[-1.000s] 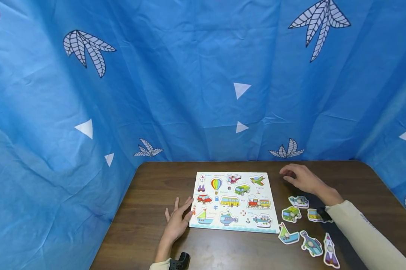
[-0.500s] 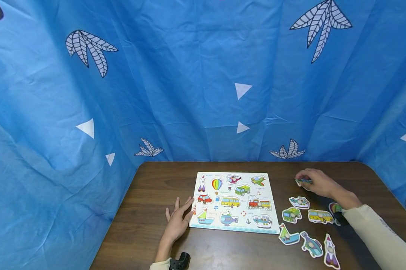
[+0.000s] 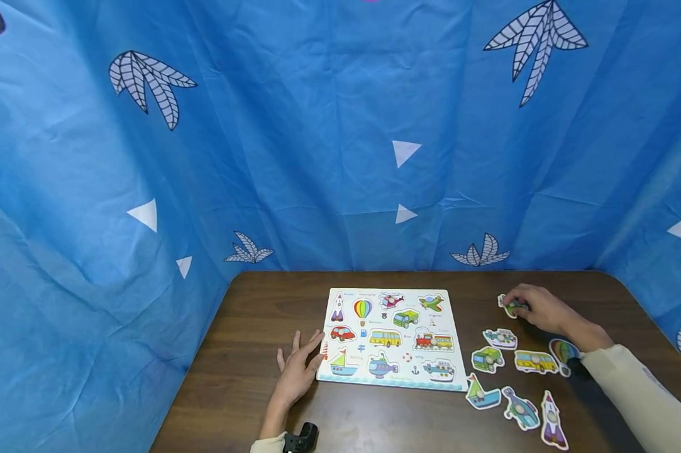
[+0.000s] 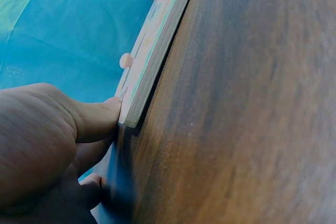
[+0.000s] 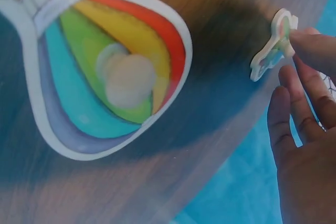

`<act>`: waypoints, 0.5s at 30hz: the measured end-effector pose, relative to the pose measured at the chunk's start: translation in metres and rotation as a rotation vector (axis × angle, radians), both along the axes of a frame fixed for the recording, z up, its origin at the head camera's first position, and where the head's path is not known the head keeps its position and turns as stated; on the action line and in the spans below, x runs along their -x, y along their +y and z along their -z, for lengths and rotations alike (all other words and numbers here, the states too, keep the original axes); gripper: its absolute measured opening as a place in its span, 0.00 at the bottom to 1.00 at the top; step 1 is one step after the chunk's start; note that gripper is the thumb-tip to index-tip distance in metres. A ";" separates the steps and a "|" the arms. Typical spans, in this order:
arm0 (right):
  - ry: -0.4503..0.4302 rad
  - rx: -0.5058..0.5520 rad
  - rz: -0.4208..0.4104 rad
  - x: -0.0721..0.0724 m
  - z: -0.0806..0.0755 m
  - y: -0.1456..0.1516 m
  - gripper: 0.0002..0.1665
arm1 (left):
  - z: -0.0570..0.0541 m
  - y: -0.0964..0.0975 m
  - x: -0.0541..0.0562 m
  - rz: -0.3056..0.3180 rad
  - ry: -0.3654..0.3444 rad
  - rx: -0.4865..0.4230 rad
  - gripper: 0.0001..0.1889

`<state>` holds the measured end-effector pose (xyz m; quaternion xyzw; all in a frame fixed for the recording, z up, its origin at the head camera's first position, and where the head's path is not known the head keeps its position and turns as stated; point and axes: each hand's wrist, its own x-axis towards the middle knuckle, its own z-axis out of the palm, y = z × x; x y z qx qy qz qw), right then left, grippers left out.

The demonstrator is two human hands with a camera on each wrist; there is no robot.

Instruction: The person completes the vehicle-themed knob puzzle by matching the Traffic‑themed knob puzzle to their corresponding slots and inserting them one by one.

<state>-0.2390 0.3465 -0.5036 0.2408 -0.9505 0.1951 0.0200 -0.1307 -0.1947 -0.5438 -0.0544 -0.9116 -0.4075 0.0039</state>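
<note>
My right hand (image 3: pixel 544 309) pinches a small green airplane puzzle piece (image 3: pixel 509 306) at the far right of the table. In the right wrist view, the thumb and fingers meet at one end of this airplane piece (image 5: pixel 275 45); its knob is hidden. My left hand (image 3: pixel 297 376) lies at the left edge of the white puzzle board (image 3: pixel 397 381), fingers spread. In the left wrist view, the thumb of that hand (image 4: pixel 47 140) touches the corner of the board (image 4: pixel 137 109). Vehicle pictures cover the board, and knobs stand up from some of them.
Loose pieces lie right of the board: a ship (image 3: pixel 500 339), a truck (image 3: pixel 488 359), a bus (image 3: pixel 535 362), a balloon (image 3: pixel 562 352), a sailboat (image 3: pixel 481 393), a submarine (image 3: pixel 521 409) and a rocket (image 3: pixel 554 421). A blue curtain (image 3: pixel 340 157) hangs behind the wooden table (image 3: pixel 232 352).
My right hand has moved right from beside the board to the airplane piece and taken hold of it; the piece has since turned. The left hand has stayed in place.
</note>
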 end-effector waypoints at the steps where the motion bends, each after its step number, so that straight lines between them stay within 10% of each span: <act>1: 0.002 -0.001 0.004 0.001 0.001 0.000 0.13 | 0.000 0.000 0.000 -0.002 -0.001 -0.001 0.24; 15: 0.008 0.010 0.019 0.004 0.002 -0.006 0.08 | -0.001 -0.001 0.000 -0.005 -0.005 -0.008 0.24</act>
